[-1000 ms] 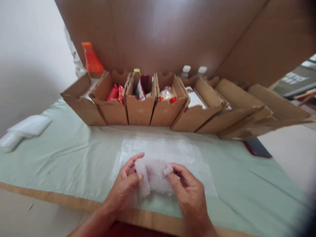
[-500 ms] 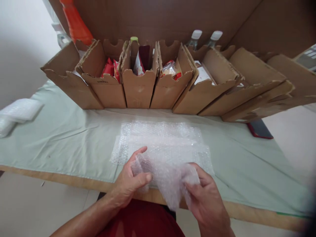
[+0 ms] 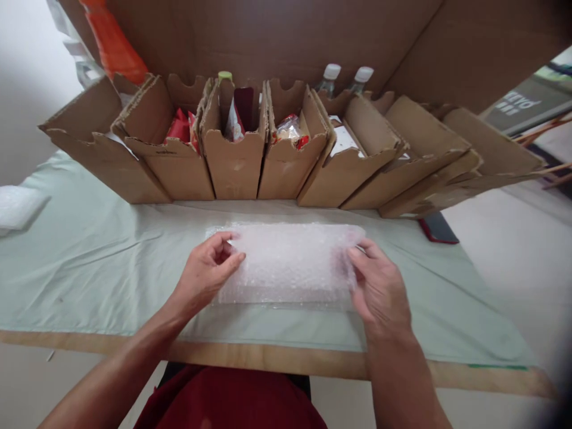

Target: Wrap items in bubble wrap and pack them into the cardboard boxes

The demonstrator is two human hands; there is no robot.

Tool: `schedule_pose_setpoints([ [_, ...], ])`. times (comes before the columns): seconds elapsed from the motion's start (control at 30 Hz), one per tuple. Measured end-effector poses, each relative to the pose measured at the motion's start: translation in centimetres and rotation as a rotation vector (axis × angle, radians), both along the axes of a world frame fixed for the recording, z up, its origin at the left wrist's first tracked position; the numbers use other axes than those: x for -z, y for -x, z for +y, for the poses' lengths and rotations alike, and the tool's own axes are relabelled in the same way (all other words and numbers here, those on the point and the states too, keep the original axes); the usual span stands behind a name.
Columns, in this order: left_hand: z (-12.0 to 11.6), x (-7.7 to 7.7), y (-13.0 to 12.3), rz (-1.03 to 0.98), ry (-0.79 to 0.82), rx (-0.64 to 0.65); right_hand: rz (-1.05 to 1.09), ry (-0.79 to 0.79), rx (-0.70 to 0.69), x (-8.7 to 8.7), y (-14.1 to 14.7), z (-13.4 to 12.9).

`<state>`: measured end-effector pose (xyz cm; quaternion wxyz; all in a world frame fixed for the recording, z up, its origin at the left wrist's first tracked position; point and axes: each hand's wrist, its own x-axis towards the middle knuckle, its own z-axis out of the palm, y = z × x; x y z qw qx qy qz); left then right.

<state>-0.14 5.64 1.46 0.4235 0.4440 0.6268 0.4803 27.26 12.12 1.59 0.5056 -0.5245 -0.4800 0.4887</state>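
Observation:
A sheet of clear bubble wrap (image 3: 290, 256) stretches flat between my two hands, above more bubble wrap (image 3: 286, 296) lying on the cloth-covered table. My left hand (image 3: 212, 262) pinches its left edge between thumb and fingers. At the opposite end, my right hand (image 3: 378, 277) grips the right edge, thumb on top and some fingers hidden behind the sheet.
Along the back stands a row of open cardboard bins (image 3: 236, 170) holding packets and boxes. Behind them are bottles with white caps (image 3: 331, 72) and an orange object (image 3: 116, 47). More bubble wrap (image 3: 20, 207) lies far left; a dark flat item (image 3: 438, 228) rests right.
The crumpled bubble wrap is now spread out flat. Both hands have moved forward and farther apart, over the sheets on the table. The view has shifted slightly to the right.

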Motion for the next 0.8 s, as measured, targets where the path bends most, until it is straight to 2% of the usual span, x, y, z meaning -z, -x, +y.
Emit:
schedule_pose_setpoints([
  [0.07, 1.8, 0.9, 0.4, 0.213, -0.003, 0.024, -0.072, -0.008, 0.047, 1.3, -0.7, 1.2],
  [0.13, 2.4, 1.6, 0.9, 0.448, 0.021, 0.018, -0.218, -0.067, 0.11, 2.0, -1.6, 1.3],
  [0.23, 1.5, 1.5, 1.2, 0.76, -0.073, -0.072, -0.53, -0.25, 0.16, 1.4, -2.4, -0.2],
  [0.3, 0.6, 0.8, 0.6, 0.907, -0.228, -0.061, -0.69, -0.442, 0.114, 0.4, -1.9, -1.1],
  [0.37, 0.2, 0.3, -0.6, 1.016, -0.364, 0.082, -0.806, -0.625, -0.033, -0.4, -0.5, -1.3],
  [0.43, 0.3, 0.6, -1.9, 1.099, -0.412, 0.286, -0.95, -0.698, -0.242, -0.2, 1.1, -0.8],
  [0.53, 0.9, 2.3, -2.7, 1.168, -0.291, 0.517, -1.199, -0.607, -0.462, 2.0, 2.6, 0.3],
  [0.6, 1.2, 3.6, -2.6, 1.185, -0.196, 0.561, -1.315, -0.544, -0.5, 3.9, 2.6, 0.8],
  [0.67, 1.2, 4.3, -2.3, 1.189, -0.147, 0.554, -1.366, -0.556, -0.49, 5.3, 2.2, 0.9],
  [0.8, 0.8, 4.2, -2.4, 1.138, -0.107, 0.553, -1.359, -0.674, -0.434, 6.6, 1.2, 1.0],
])
